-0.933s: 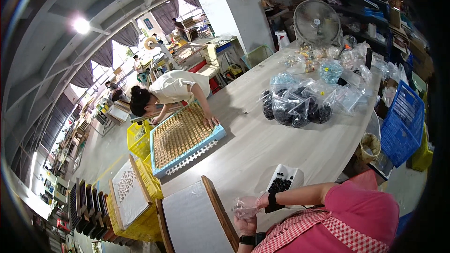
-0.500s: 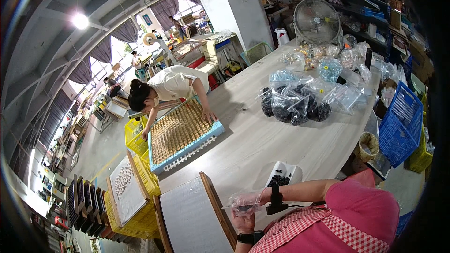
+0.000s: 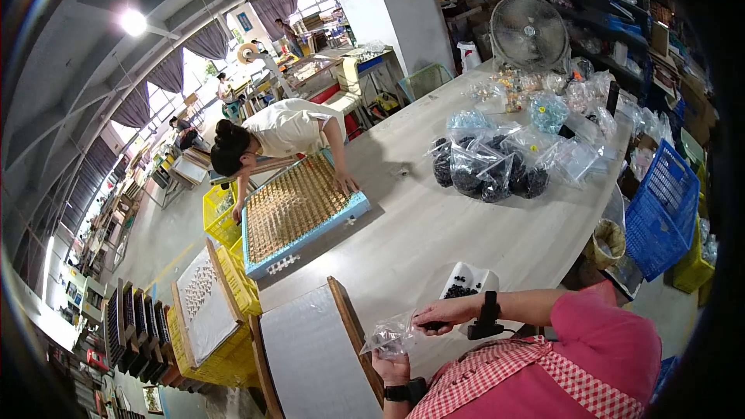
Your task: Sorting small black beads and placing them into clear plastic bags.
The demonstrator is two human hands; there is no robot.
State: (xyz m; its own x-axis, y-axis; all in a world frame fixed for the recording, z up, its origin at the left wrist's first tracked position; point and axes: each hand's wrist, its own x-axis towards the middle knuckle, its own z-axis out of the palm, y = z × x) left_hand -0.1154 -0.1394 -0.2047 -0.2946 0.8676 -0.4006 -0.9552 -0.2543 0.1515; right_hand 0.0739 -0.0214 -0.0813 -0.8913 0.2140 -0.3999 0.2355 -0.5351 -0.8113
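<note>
My left hand (image 3: 392, 368), low in the view, is closed on a clear plastic bag (image 3: 390, 332) and holds it up beside the wooden-edged board. Just right of the bag, my right hand (image 3: 450, 311) is curled with its fingers pointing left. Small black pieces (image 3: 433, 326) show under its fingers; their exact kind is too small to tell. Behind my right wrist sits a white tray (image 3: 485, 279) with more loose black pieces (image 3: 461, 290) in it.
Left of my hands is a white-covered board (image 3: 306, 353) with wooden edges. Across the table a co-worker (image 3: 291, 130) grips a blue tray (image 3: 306, 247) filled with rows of small pieces. Bags of black pieces (image 3: 481, 174) and a fan (image 3: 530, 33) stand farther back. Yellow crates (image 3: 221, 353) stand at left.
My right hand has drawn back from the bag, up and to the right, and black pieces now show in its fingers. My left hand still holds the bag.
</note>
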